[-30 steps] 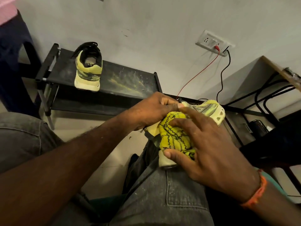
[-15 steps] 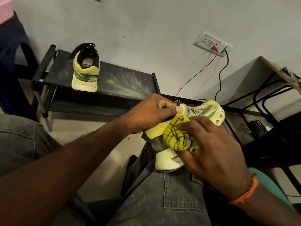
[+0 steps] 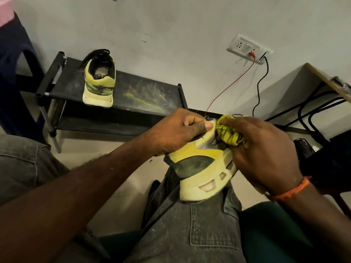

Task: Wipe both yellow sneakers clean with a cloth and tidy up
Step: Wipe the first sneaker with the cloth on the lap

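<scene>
Left hand point(image 3: 176, 133) clamped on sneaker point(image 3: 201, 168) (heel toward lap, toe away); right hand point(image 3: 260, 149) bunching cloth point(image 3: 230, 134) against toe end.

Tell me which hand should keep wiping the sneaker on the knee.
Right hand: it grips the cloth against the sneaker, while the left hand grips and steadies the shoe.

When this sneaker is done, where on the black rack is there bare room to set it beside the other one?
The rack's top shelf is bare from the parked sneaker rightward to the right end rail, though streaked with yellow dust. Left of that sneaker only a narrow strip remains. The lap is crowded: left hand, held sneaker, cloth, right hand.
</scene>
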